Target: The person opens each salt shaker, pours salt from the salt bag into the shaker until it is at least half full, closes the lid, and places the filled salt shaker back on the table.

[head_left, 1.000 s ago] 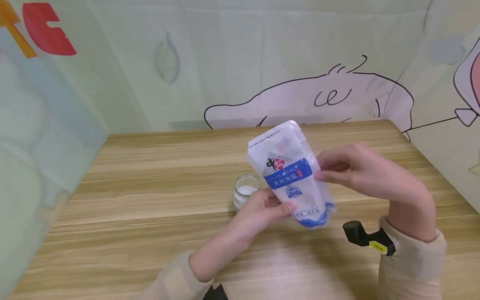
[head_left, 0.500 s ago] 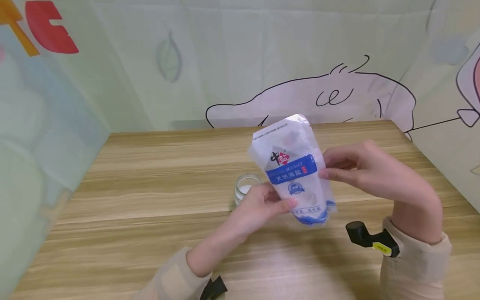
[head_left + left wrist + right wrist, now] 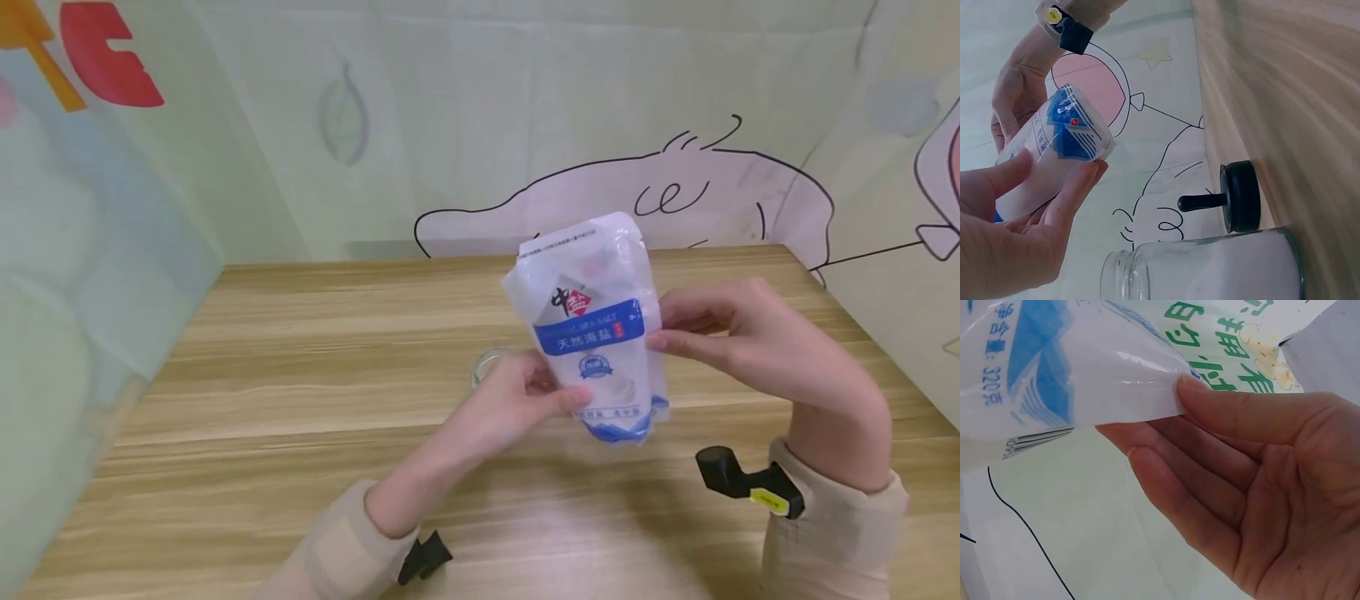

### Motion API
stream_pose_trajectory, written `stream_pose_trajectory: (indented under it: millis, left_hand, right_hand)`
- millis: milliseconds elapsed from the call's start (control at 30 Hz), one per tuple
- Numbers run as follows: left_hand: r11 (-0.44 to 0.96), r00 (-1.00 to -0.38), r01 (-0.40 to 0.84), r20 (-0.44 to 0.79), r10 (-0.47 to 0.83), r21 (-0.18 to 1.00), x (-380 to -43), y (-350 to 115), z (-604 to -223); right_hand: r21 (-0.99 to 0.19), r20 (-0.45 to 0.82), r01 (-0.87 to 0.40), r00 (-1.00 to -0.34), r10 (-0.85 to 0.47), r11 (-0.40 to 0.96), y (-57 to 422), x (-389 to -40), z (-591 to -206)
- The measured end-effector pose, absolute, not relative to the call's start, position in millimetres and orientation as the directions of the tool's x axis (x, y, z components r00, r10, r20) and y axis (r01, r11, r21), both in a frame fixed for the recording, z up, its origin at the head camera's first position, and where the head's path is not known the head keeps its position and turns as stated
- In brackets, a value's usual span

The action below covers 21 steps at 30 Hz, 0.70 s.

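A white and blue bag of sea salt [image 3: 592,333] is held above the wooden table between both hands. My left hand [image 3: 517,400] grips its lower left side, thumb in front and fingers behind. With thumb and fingertips, my right hand [image 3: 735,329] pinches the bag's right edge, as the right wrist view also shows on the bag [image 3: 1129,369]. Behind the left hand stands a glass jar [image 3: 487,362], mostly hidden in the head view. The left wrist view shows white contents in that jar [image 3: 1222,269], and its mouth is uncovered.
In the left wrist view, a black lid with a knob [image 3: 1241,197] lies on the wooden table [image 3: 1297,125] near the jar. A printed cloth backdrop [image 3: 450,125] rises behind the table and along its sides.
The bag has moved up and slightly right with both hands and is turned more upright. The left hand now covers more of the jar. Both grips are unchanged.
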<state>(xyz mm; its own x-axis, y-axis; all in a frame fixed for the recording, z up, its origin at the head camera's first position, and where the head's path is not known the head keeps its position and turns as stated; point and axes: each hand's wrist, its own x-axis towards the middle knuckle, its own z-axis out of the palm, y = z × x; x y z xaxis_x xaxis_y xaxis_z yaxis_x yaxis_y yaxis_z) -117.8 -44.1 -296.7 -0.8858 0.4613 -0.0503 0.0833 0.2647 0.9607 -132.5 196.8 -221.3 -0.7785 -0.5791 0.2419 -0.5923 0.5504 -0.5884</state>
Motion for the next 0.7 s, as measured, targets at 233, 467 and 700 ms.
stream_pose_trajectory:
  millis: [233,467,700]
  left_hand:
    - [0.287,-0.885,0.093,-0.053,0.463,0.953,-121,-47,-288]
    - [0.299,-0.879,0.114,-0.044,0.474,0.948,-123,-50,-280]
    - [0.346,-0.881,0.183,-0.002,0.473,0.920,-129,-55,-272]
  right_hand:
    - [-0.602,0.260,-0.580,-0.793,-0.551,0.550,197,-133,-220]
    - [-0.601,0.300,-0.594,-0.788,-0.537,0.535,197,-134,-220]
    - [-0.592,0.350,-0.599,-0.794,-0.497,0.539,194,-134,-220]
